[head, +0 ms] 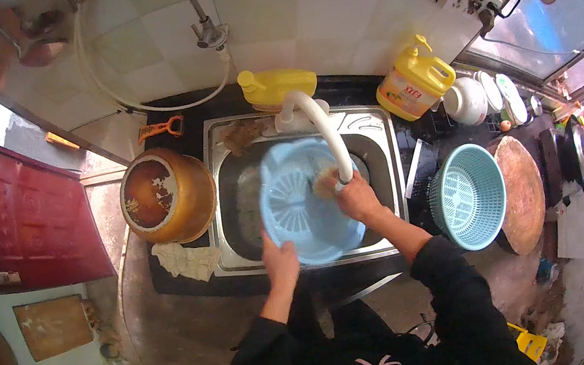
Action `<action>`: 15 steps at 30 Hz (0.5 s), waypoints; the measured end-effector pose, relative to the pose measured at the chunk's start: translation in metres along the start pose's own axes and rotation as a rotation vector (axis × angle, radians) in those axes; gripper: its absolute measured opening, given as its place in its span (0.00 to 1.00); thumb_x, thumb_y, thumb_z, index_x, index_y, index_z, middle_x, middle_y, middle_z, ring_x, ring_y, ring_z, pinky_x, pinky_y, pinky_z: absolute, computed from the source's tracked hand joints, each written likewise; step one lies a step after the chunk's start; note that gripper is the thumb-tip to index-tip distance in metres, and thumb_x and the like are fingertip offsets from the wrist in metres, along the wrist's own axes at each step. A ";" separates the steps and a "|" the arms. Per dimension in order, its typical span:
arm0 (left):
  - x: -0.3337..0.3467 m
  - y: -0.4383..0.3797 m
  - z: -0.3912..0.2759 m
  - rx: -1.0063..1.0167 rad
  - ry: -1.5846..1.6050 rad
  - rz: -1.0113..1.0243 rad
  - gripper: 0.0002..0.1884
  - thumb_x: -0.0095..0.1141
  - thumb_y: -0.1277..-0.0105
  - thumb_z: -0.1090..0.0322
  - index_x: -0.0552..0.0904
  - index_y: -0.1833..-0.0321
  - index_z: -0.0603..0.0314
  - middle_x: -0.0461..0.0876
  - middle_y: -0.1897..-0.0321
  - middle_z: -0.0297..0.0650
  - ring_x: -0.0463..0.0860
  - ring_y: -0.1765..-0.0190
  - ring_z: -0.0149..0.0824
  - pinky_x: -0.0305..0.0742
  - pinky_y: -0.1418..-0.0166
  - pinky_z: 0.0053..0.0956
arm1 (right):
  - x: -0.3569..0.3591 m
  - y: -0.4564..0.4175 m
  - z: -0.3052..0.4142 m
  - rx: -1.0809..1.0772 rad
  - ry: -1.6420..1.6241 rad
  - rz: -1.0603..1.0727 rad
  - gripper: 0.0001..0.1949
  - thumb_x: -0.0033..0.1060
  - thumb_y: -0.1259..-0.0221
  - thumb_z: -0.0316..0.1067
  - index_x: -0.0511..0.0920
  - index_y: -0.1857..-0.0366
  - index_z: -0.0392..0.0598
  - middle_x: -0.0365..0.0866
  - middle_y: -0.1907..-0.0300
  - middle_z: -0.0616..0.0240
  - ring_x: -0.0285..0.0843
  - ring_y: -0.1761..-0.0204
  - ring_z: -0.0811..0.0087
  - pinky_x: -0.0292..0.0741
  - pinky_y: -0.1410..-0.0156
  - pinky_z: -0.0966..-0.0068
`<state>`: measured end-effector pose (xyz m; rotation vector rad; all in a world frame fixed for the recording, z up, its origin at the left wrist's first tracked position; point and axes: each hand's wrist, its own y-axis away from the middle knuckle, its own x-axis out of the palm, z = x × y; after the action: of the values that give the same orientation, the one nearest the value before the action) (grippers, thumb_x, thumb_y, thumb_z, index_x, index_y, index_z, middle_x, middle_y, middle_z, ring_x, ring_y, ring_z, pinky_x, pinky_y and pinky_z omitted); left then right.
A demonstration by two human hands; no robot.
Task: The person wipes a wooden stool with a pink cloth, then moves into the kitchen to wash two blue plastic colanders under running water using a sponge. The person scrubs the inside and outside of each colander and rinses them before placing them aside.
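Observation:
A light blue plastic basin (309,237) is held over the stainless steel double sink (218,194), slightly blurred. My left hand (281,261) grips its near left rim. Inside the basin's right part is my right hand (358,195), its fingers closed around the end of the white flexible faucet hose (326,125). A blurred tan scrubber (325,183) lies at the fingertips of that hand; whether they also hold it is unclear. Behind the faucet a yellow bottle (282,85) lies on its side. A brown fibrous clump (243,135) rests on the sink's back left corner.
Left of the sink are a brown pot (193,189), a crumpled cloth (187,261) and an orange-handled peeler (162,128). To the right stand a yellow detergent jug (414,83), a turquoise colander (469,197) and a round wooden board (523,194). White bowls (465,100) stand farther back.

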<state>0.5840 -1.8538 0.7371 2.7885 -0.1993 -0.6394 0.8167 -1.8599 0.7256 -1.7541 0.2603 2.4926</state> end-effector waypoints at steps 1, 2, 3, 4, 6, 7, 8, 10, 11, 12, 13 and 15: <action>-0.006 -0.014 0.001 -0.108 0.216 0.023 0.31 0.44 0.44 0.79 0.64 0.33 0.63 0.77 0.45 0.54 0.79 0.43 0.50 0.75 0.42 0.40 | -0.003 0.009 -0.003 0.020 -0.170 -0.035 0.16 0.57 0.43 0.31 0.78 0.49 0.48 0.75 0.47 0.51 0.76 0.48 0.47 0.75 0.42 0.61; -0.012 -0.021 0.002 -0.185 0.362 0.069 0.32 0.44 0.43 0.79 0.62 0.31 0.58 0.75 0.44 0.51 0.79 0.44 0.51 0.80 0.49 0.43 | -0.006 0.019 -0.005 0.043 -0.340 -0.072 0.16 0.57 0.44 0.31 0.78 0.50 0.47 0.75 0.48 0.50 0.74 0.46 0.48 0.74 0.40 0.61; -0.018 -0.025 -0.004 -0.261 0.517 0.107 0.34 0.45 0.43 0.80 0.60 0.29 0.54 0.73 0.43 0.49 0.79 0.46 0.52 0.85 0.56 0.45 | -0.014 0.025 -0.006 0.054 -0.503 -0.108 0.16 0.57 0.46 0.32 0.79 0.52 0.46 0.75 0.48 0.48 0.72 0.44 0.49 0.72 0.39 0.61; -0.020 -0.026 -0.013 -0.379 0.533 0.167 0.35 0.44 0.43 0.80 0.58 0.28 0.52 0.70 0.41 0.49 0.79 0.47 0.55 0.85 0.62 0.55 | -0.021 0.033 -0.008 0.208 -0.584 -0.169 0.20 0.59 0.49 0.33 0.78 0.49 0.46 0.75 0.47 0.48 0.72 0.44 0.49 0.72 0.37 0.62; -0.005 -0.025 -0.009 -0.496 0.596 0.195 0.36 0.44 0.44 0.80 0.58 0.28 0.51 0.70 0.40 0.49 0.79 0.46 0.54 0.85 0.61 0.55 | -0.013 0.046 -0.036 0.291 -0.728 -0.282 0.22 0.59 0.47 0.31 0.77 0.45 0.48 0.75 0.46 0.55 0.76 0.45 0.58 0.74 0.41 0.69; 0.004 -0.024 -0.003 -0.557 0.630 0.204 0.37 0.44 0.45 0.80 0.58 0.28 0.51 0.70 0.40 0.49 0.79 0.45 0.53 0.85 0.61 0.55 | -0.023 0.050 -0.039 0.372 -0.800 -0.309 0.21 0.59 0.46 0.27 0.77 0.44 0.49 0.75 0.46 0.60 0.78 0.48 0.65 0.77 0.45 0.74; 0.018 -0.025 0.006 -0.608 0.615 0.252 0.40 0.46 0.48 0.79 0.57 0.28 0.49 0.69 0.39 0.49 0.77 0.42 0.54 0.84 0.58 0.57 | -0.036 0.051 -0.043 0.577 -0.846 -0.260 0.23 0.58 0.48 0.25 0.76 0.43 0.47 0.76 0.48 0.62 0.78 0.48 0.68 0.76 0.46 0.75; 0.031 -0.032 0.018 -0.574 0.500 0.428 0.37 0.49 0.48 0.78 0.59 0.30 0.52 0.71 0.42 0.49 0.79 0.47 0.54 0.84 0.61 0.54 | -0.069 0.055 -0.038 0.619 -1.072 -0.309 0.24 0.57 0.48 0.24 0.75 0.43 0.45 0.79 0.51 0.64 0.78 0.50 0.69 0.75 0.44 0.74; 0.033 -0.037 0.026 -0.555 0.441 0.506 0.36 0.50 0.47 0.78 0.60 0.32 0.54 0.72 0.43 0.50 0.80 0.49 0.55 0.84 0.63 0.53 | -0.083 0.055 -0.034 0.634 -1.132 -0.311 0.23 0.57 0.48 0.25 0.75 0.43 0.44 0.79 0.51 0.64 0.78 0.50 0.69 0.74 0.44 0.74; 0.037 -0.050 0.050 -0.557 0.438 0.512 0.35 0.51 0.48 0.77 0.60 0.33 0.55 0.73 0.45 0.48 0.79 0.50 0.54 0.82 0.64 0.52 | -0.077 0.060 -0.051 0.609 -1.142 -0.344 0.23 0.56 0.47 0.26 0.74 0.42 0.42 0.79 0.50 0.61 0.78 0.49 0.67 0.74 0.42 0.74; 0.025 -0.062 0.065 -0.586 0.490 0.482 0.35 0.51 0.48 0.77 0.61 0.33 0.55 0.73 0.45 0.48 0.79 0.50 0.53 0.82 0.64 0.51 | -0.080 0.066 -0.053 0.604 -1.231 -0.359 0.23 0.55 0.46 0.26 0.73 0.42 0.41 0.78 0.49 0.60 0.78 0.48 0.67 0.74 0.42 0.73; 0.004 -0.081 0.083 -0.638 0.597 0.416 0.33 0.51 0.47 0.76 0.62 0.34 0.56 0.74 0.47 0.47 0.79 0.50 0.52 0.82 0.64 0.50 | -0.095 0.074 -0.048 0.584 -1.412 -0.387 0.24 0.54 0.46 0.27 0.72 0.41 0.39 0.78 0.49 0.57 0.78 0.48 0.65 0.74 0.42 0.72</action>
<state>0.5564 -1.7963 0.6393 2.0985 -0.3580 0.2131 0.8815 -1.9385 0.8054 0.2788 0.3787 2.3245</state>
